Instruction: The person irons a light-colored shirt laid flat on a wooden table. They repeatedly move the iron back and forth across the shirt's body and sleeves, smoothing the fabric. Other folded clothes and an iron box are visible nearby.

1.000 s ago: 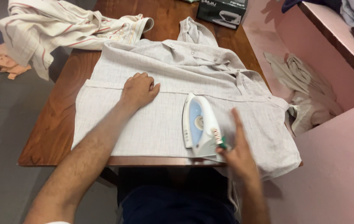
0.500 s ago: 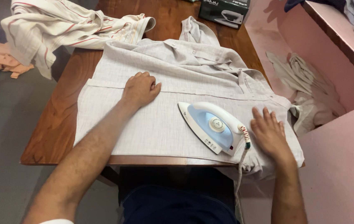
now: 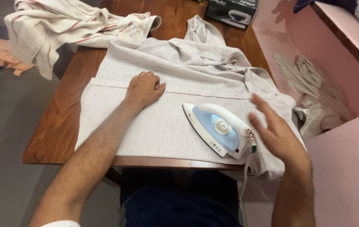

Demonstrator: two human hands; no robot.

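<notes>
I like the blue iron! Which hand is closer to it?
Right. The right hand is open in the air just beside the iron, by its cord end. The left hand presses flat on the shirt, farther off.

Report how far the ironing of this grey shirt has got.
Done: the grey shirt is spread on the wooden table, and its near panel looks smooth. In hand: the left hand presses the cloth flat; the right hand is open beside the iron, not gripping it. Left: the collar end and far side are rumpled, and a striped garment lies heaped at the far corner.
</notes>
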